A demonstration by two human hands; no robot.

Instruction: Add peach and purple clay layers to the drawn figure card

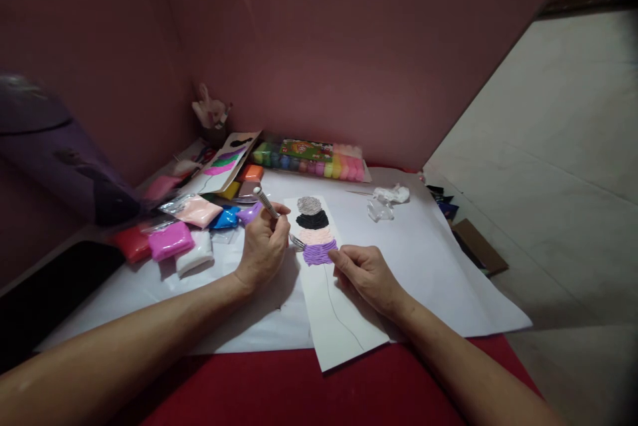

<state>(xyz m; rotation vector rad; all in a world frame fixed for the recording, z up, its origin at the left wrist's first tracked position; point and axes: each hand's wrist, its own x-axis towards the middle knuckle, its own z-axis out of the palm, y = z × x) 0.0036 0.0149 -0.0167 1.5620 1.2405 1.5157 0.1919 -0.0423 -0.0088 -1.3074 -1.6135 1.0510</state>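
Note:
My left hand (pixel 264 243) is closed around a fork (pixel 298 242). Its pale patterned handle points up and to the left, and its tines rest at the left edge of a purple clay patch (pixel 320 253). That patch lies on a long white card (pixel 343 319), below pink, black and grey textured clay patches, with a thin drawn line running down beneath it. Beside the purple patch's right edge, my right hand (pixel 366 273) is closed, thumb and fingers pinched together over the card. Whatever sits between those fingertips, if anything, is hidden.
Packets of coloured clay (pixel 171 240) lie to the left, with a second decorated card (pixel 222 163) behind them. A long pack of clay (pixel 309 159) rests by the wall. Crumpled clear plastic (pixel 381 209) is at right on the white sheet (pixel 423 266), which covers a red surface (pixel 259 389).

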